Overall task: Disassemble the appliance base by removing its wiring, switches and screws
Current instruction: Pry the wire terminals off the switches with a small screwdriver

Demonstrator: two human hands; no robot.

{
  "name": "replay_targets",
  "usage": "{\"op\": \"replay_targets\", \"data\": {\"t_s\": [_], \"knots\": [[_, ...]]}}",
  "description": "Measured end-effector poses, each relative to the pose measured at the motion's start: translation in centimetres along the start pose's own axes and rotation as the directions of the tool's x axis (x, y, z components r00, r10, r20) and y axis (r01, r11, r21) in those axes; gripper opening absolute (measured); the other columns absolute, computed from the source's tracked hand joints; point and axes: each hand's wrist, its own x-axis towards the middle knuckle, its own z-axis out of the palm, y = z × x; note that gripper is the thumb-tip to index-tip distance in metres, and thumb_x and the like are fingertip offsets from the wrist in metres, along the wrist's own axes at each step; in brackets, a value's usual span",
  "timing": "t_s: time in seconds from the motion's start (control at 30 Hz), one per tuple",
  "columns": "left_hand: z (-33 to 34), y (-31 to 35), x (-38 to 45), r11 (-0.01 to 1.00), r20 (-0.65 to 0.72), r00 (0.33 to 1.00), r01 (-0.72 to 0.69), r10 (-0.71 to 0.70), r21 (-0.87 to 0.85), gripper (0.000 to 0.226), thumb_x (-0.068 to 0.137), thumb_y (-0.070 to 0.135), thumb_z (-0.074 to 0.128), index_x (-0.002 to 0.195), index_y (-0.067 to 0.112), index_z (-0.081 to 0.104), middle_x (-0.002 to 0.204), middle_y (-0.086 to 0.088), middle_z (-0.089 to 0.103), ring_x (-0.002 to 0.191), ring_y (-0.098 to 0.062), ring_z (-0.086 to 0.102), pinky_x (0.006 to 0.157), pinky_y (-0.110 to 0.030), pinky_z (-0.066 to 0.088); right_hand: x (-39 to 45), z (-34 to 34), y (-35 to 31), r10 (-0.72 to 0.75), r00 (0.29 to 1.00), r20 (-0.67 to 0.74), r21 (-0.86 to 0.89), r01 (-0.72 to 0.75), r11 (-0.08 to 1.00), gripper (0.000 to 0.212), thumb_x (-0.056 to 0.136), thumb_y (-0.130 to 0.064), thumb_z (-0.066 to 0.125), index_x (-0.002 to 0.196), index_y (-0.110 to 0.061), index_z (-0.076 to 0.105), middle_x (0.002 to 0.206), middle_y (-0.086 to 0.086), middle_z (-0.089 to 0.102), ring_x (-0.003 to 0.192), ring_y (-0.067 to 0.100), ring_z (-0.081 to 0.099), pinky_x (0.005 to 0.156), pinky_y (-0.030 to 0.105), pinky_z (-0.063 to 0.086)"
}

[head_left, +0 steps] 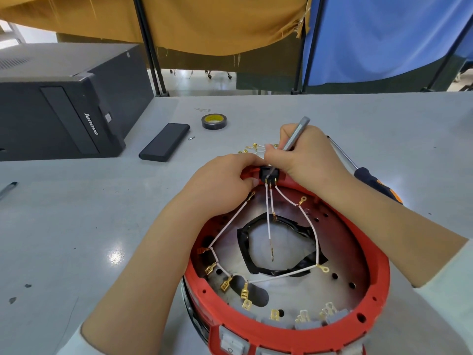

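base: your red round appliance base (289,331) lies open side up on the table | wiring: white wires (230,226) with brass terminals fan from the black switch (269,174) at its far rim

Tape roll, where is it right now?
In the head view the tape roll lies flat on the table, beyond the hands and left of the right hand, with the black slab to its left.

White wires (268,221) criss-cross the red base's (378,272) open bowl, blocking my way in; bare table (89,226) lies open to my left.
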Motion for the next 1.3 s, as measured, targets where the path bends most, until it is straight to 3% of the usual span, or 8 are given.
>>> {"op": "replay_targets", "data": {"t_s": [0.13,0.3,0.5,0.67,0.83,0.9,1.17,1.3], "knots": [[0.0,-0.1,-0.1,1.0,0.007,1.0,0.007,-0.007,0.006,0.04,0.09,0.02,0.055,0.125,0.039,0.054,0.122,0.011,0.06,0.111,-0.014,0.052,0.09,-0.028,0.041,1.1,0.0,-0.2,0.093,0.992,0.082,-0.044,-0.09,0.995,0.038,0.077,-0.015,0.062,0.052,-0.013,0.033,0.048,-0.001,0.031,0.038,0.008,0.03,0.039,0.018,0.022],[0.1,0.0,0.0,1.0,0.005,1.0,0.002,-0.002,0.008,0.04,0.09,0.02,0.054,0.124,0.041,0.054,0.118,0.011,0.061,0.107,-0.015,0.053,0.085,-0.028,0.041,2.0,0.3,-0.2,0.18,0.971,0.155,-0.062,-0.172,0.983,0.038,0.078,-0.018,0.061,0.052,-0.014,0.034,0.046,0.001,0.035,0.04,0.011,0.033,0.044,0.025,0.027],[0.1,-0.1,0.1,1.0,-0.003,1.0,-0.006,0.006,0.009,0.039,0.091,0.019,0.053,0.123,0.041,0.055,0.117,0.011,0.062,0.104,-0.014,0.054,0.082,-0.027,0.041,1.8,0.9,-0.1,0.091,0.992,0.091,-0.176,-0.073,0.982,0.039,0.081,-0.023,0.057,0.053,-0.015,0.032,0.051,0.0,0.033,0.047,0.015,0.032,0.047,0.03,0.025],[0.2,0.0,0.1,1.0,-0.009,1.0,0.001,-0.001,0.011,0.037,0.092,0.021,0.053,0.124,0.039,0.055,0.121,0.012,0.06,0.109,-0.013,0.053,0.088,-0.028,0.041,1.0,0.9,0.0,-0.008,1.0,0.016,-0.102,0.01,0.995,0.039,0.087,-0.025,0.054,0.055,-0.018,0.032,0.05,-0.003,0.035,0.048,0.014,0.037,0.051,0.034,0.032],[0.1,0.0,0.1,1.0,-0.004,1.0,0.007,-0.007,0.021,0.037,0.092,0.021,0.052,0.126,0.036,0.054,0.125,0.011,0.059,0.115,-0.013,0.051,0.095,-0.03,0.04,0.6,0.7,0.0,-0.08,0.996,-0.028,0.027,0.081,0.996,0.043,0.091,-0.019,0.052,0.054,-0.021,0.03,0.047,-0.006,0.034,0.044,0.007,0.038,0.045,0.019,0.031],[0.1,0.0,0.1,1.0,0.005,1.0,0.01,-0.01,0.021,0.037,0.093,0.022,0.052,0.126,0.037,0.053,0.124,0.011,0.059,0.114,-0.013,0.052,0.093,-0.029,0.041,0.6,0.8,0.0,-0.08,0.997,-0.001,-0.003,0.08,0.997,0.044,0.09,-0.018,0.053,0.053,-0.021,0.029,0.048,-0.006,0.03,0.045,0.005,0.036,0.045,0.017,0.029],[0.0,0.0,0.1,1.0,0.014,1.0,0.016,-0.016,0.024,0.038,0.093,0.021,0.051,0.126,0.04,0.053,0.125,0.01,0.059,0.114,-0.014,0.051,0.095,-0.033,0.041,1.4,1.0,-0.5,0.028,0.992,0.124,-0.058,-0.02,0.998,0.043,0.084,-0.016,0.053,0.052,-0.018,0.025,0.051,-0.003,0.026,0.047,0.012,0.025,0.047,0.029,0.021],[0.1,-0.1,0.1,0.999,0.009,1.0,0.018,-0.018,0.027,0.037,0.093,0.023,0.051,0.125,0.04,0.053,0.124,0.009,0.059,0.113,-0.014,0.051,0.094,-0.033,0.041,1.0,0.8,-0.3,0.028,0.999,0.041,0.012,-0.029,1.0,0.042,0.085,-0.014,0.051,0.052,-0.018,0.025,0.049,-0.004,0.026,0.047,0.014,0.029,0.048,0.03,0.026]]}}
